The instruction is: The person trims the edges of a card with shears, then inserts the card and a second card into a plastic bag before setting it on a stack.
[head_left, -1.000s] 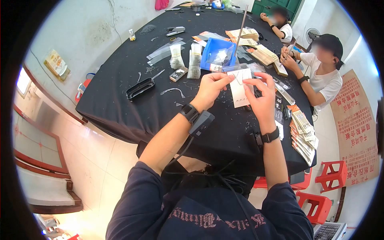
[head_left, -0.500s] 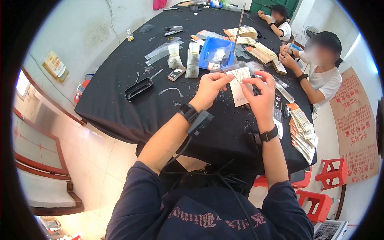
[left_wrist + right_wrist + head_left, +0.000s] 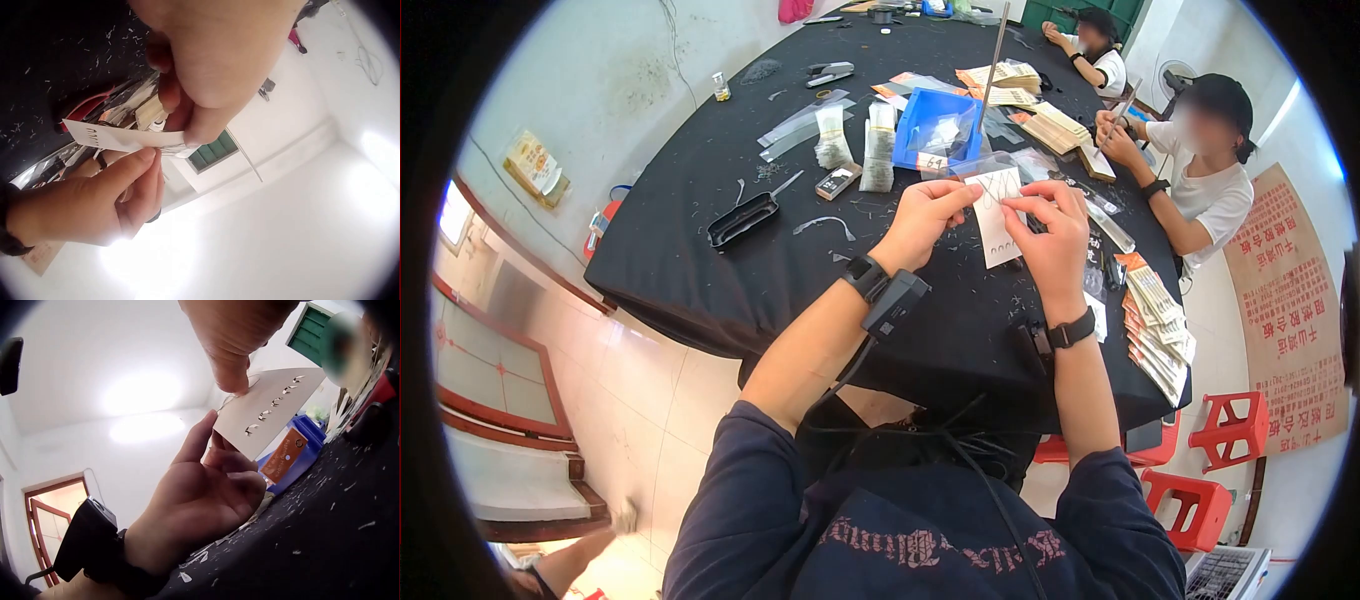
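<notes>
A white card (image 3: 998, 238) is held up over the black table, small curved fish hooks (image 3: 264, 415) in a row near one end. Thin fishing line crosses over the card's far end in the head view. My left hand (image 3: 922, 218) pinches the card's left edge near that end between thumb and forefinger. Opposite it, my right hand (image 3: 1055, 235) has thumb and forefinger together on the line at the card's right edge. The left wrist view shows the right hand's fingertips (image 3: 150, 152) right at the thin strands.
Beyond the hands stand a blue bin (image 3: 940, 130) and bundles of hooks (image 3: 878, 150). A black tray (image 3: 743, 222) and stapler (image 3: 830, 73) lie to the left. Packed cards (image 3: 1155, 320) lie at right. Two people sit along the right side.
The card has tilted slightly, and both hands stay at its far end with small finger movements. The view has shifted a little. Someone's leg has appeared at the lower left.
</notes>
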The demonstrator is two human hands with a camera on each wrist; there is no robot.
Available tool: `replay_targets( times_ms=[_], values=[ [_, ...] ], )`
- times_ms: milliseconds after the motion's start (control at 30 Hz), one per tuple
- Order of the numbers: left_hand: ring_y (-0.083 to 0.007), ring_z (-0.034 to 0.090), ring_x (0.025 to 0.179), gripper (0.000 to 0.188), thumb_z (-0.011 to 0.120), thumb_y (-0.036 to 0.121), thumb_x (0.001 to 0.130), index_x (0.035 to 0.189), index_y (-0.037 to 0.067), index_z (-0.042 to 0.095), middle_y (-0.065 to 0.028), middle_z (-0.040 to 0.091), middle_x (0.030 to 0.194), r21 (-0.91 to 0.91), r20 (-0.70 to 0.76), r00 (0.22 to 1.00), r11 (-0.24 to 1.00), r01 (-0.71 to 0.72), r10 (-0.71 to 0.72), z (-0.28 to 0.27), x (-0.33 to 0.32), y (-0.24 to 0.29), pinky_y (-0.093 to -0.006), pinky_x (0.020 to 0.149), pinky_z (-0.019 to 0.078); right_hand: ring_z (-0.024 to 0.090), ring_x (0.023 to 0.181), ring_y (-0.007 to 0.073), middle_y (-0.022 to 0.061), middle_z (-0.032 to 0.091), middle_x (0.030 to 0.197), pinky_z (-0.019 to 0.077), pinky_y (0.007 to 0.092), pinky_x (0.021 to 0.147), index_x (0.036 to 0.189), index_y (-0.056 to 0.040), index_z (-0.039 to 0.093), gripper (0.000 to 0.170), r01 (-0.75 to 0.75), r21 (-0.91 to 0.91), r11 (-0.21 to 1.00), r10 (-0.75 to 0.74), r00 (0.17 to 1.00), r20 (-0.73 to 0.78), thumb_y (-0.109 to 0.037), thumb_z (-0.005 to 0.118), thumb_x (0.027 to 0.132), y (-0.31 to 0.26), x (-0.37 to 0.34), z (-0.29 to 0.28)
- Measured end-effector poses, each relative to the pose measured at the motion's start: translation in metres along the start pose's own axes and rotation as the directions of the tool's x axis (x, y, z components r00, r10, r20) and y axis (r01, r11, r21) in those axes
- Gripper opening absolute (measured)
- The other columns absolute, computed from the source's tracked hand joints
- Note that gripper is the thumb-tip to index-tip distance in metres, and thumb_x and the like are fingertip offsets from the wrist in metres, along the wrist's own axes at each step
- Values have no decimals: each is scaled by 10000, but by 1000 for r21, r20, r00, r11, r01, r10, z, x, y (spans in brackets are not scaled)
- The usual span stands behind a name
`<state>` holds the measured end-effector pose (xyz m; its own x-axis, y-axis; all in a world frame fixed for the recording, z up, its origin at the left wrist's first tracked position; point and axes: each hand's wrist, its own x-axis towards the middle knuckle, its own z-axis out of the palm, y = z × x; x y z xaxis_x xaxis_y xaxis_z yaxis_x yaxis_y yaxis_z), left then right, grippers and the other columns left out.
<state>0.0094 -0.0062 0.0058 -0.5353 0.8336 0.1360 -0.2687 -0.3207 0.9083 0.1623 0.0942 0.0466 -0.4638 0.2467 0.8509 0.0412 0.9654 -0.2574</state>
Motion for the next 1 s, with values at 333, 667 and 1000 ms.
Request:
replay_targets(
  times_ms=[333, 667, 1000],
  values=[
    [-33, 501, 598, 194, 731, 211, 836, 840, 19, 704, 21, 609, 695, 32, -12, 999, 999, -32, 33, -1, 1, 0, -199, 536, 376, 552, 866, 232, 44, 599, 889, 437, 337, 763, 786, -58, 679, 72, -22, 91, 996, 22, 1000, -2, -74, 726, 734, 4, 1, 1],
    [-36, 509, 618, 222, 724, 224, 845, 876, 5, 707, 13, 638, 745, 217, -18, 990, 967, -136, 143, 2, 2, -2, -188, 568, 400, 551, 875, 252, 79, 577, 900, 434, 345, 777, 824, -40, 659, 46, -94, 124, 988, 93, 996, 13, -61, 687, 794, 8, -1, 4],
    [-38, 528, 638, 248, 728, 234, 840, 892, -9, 712, -2, 655, 775, 311, -33, 988, 941, -131, 149, 3, 0, 0, -186, 567, 409, 571, 762, 228, 78, 624, 806, 447, 318, 678, 833, -25, 649, 59, -208, 175, 962, 206, 978, 29, -70, 677, 809, 4, 0, 3]
  ],
)
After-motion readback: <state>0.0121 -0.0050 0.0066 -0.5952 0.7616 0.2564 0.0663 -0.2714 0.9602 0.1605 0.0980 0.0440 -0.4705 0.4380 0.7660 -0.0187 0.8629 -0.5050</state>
